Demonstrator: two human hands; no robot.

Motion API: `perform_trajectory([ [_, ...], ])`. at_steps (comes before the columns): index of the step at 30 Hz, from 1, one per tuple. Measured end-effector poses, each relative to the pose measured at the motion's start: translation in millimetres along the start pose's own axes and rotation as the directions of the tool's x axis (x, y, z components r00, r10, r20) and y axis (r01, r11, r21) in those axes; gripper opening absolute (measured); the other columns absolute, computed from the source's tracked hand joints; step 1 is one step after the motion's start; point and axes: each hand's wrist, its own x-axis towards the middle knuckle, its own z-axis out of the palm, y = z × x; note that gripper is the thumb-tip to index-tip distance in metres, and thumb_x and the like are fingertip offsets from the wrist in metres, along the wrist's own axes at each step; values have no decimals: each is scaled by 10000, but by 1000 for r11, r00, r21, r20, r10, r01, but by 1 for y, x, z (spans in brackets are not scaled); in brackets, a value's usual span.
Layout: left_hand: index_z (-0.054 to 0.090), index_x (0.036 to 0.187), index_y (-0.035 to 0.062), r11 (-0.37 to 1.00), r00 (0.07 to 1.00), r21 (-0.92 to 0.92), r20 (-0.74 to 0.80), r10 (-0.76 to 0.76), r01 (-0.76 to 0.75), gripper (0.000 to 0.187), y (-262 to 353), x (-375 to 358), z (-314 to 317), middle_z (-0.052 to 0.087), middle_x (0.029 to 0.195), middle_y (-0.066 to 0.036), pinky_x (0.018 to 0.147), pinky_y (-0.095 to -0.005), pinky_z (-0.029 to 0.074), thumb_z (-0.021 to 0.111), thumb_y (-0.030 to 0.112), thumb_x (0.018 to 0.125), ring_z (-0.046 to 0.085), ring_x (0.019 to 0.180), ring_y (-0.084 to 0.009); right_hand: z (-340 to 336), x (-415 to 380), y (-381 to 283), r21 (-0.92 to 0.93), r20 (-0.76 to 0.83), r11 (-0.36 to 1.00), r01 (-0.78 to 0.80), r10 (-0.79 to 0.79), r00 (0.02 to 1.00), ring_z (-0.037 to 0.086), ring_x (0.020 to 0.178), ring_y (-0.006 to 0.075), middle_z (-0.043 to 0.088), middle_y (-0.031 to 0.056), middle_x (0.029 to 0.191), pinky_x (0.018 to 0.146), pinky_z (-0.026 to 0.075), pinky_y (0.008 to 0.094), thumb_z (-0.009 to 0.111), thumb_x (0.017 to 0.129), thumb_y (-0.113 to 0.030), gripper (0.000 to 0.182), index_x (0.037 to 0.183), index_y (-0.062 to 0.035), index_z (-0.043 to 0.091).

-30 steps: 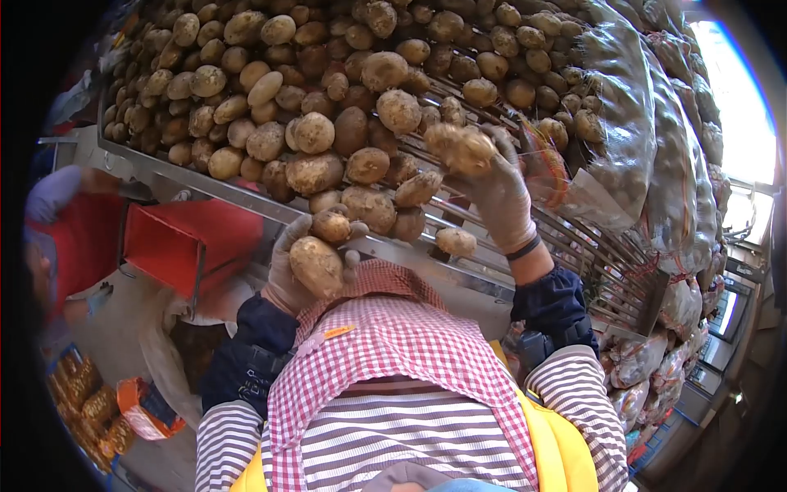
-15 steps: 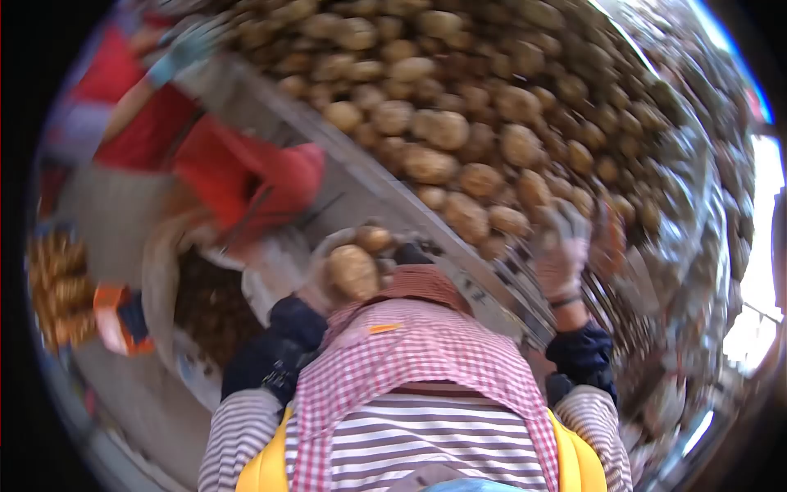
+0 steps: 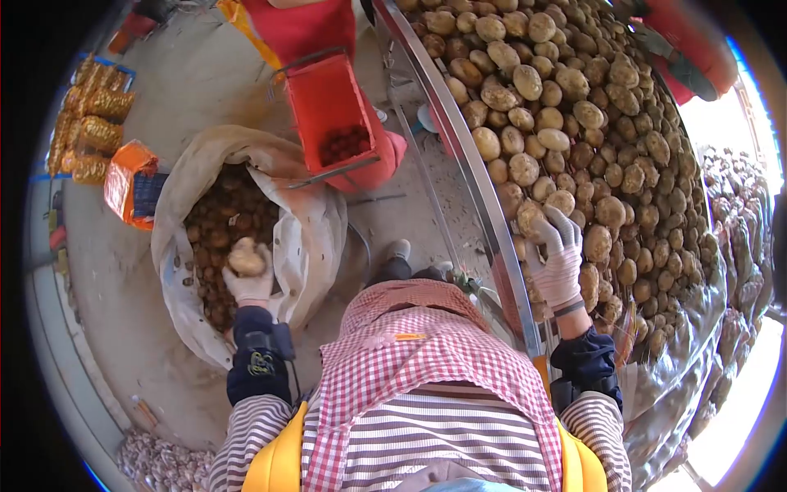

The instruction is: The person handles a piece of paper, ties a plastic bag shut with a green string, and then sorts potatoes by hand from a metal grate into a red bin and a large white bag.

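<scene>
My left hand (image 3: 248,281), in a light glove, holds a pale potato (image 3: 246,257) over the wide white sack (image 3: 308,220), which has many small brown potatoes (image 3: 234,215) inside. On the right, my right hand (image 3: 559,266), also gloved, has its fingers curled round a potato (image 3: 531,220) at the near edge of the potato heap. The heap (image 3: 574,123) lies behind a metal rail (image 3: 475,156) and spreads up and to the right.
A red basket (image 3: 324,107) with small dark potatoes stands beyond the sack, near a person in red. Another person's red sleeve (image 3: 689,41) reaches in at upper right. Filled yellow net bags (image 3: 102,111) and an orange-and-blue container (image 3: 129,184) are at left.
The view has turned and sharpened. My left hand has moved from beside my apron to over the sack, with a potato in it. My right hand is now closed round a potato.
</scene>
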Motion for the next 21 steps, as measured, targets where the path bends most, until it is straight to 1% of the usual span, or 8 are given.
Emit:
perform_trajectory([
  [2,331,1563,124,994,907,76,-409,101,-77,870,39,-4,1,438,1570,-162,1026,-587,506,495,710,941,530,1327,-409,4,2,8,-104,23,993,-48,51,998,542,1237,376,581,125,1395,1050,433,520,797,751,-106,510,1238,-149,652],
  [4,237,1602,148,959,911,278,-381,157,-49,909,47,12,-16,389,1604,-151,1034,-572,502,495,715,939,525,1336,-402,12,-3,12,-184,54,976,-115,127,990,478,1325,381,523,112,1482,1110,375,556,811,750,-179,571,1295,-184,642],
  [8,356,1570,123,774,954,631,-202,222,-47,726,-45,54,22,447,1552,-170,1069,-450,476,543,541,1007,553,1292,-348,16,-6,16,-263,67,948,-181,205,976,370,1433,378,450,75,1569,1212,242,570,842,703,-302,658,1333,-247,661],
  [10,482,1459,74,427,935,845,213,282,-321,575,-122,44,73,546,1414,-141,1070,-398,462,599,410,1008,565,1254,-280,13,-4,16,-237,54,955,-181,199,979,368,1433,378,450,74,1568,1211,241,572,844,696,-306,660,1328,-248,664],
  [12,608,1349,25,-27,685,699,706,179,-714,427,-193,18,136,645,1276,-112,1071,-346,448,656,278,1009,577,1216,-213,11,-8,22,-280,23,944,-177,191,981,373,1431,376,438,71,1575,1203,241,574,875,660,-400,716,1330,-253,669],
  [14,587,1371,30,144,608,609,792,-60,-780,466,-249,-19,199,641,1293,-143,1096,-381,436,718,204,958,595,1215,-273,4,-14,28,-311,18,928,-204,220,975,382,1426,380,412,100,1592,1187,280,560,882,650,-428,765,1360,-259,654],
  [16,564,1412,51,-152,260,227,930,-259,-962,576,-288,-30,240,600,1375,-189,1135,-434,412,761,262,913,561,1281,-354,-2,-22,35,-262,-8,924,-277,285,958,388,1424,383,400,120,1598,1177,305,548,890,649,-408,780,1375,-259,645],
  [21,433,1527,87,-253,60,-63,891,-450,-966,849,-378,-35,301,442,1546,-221,1184,-504,353,817,389,832,430,1405,-432,-10,-27,45,-169,35,933,-316,326,945,413,1418,391,394,158,1598,1166,355,519,901,628,-288,833,1412,-276,620],
])
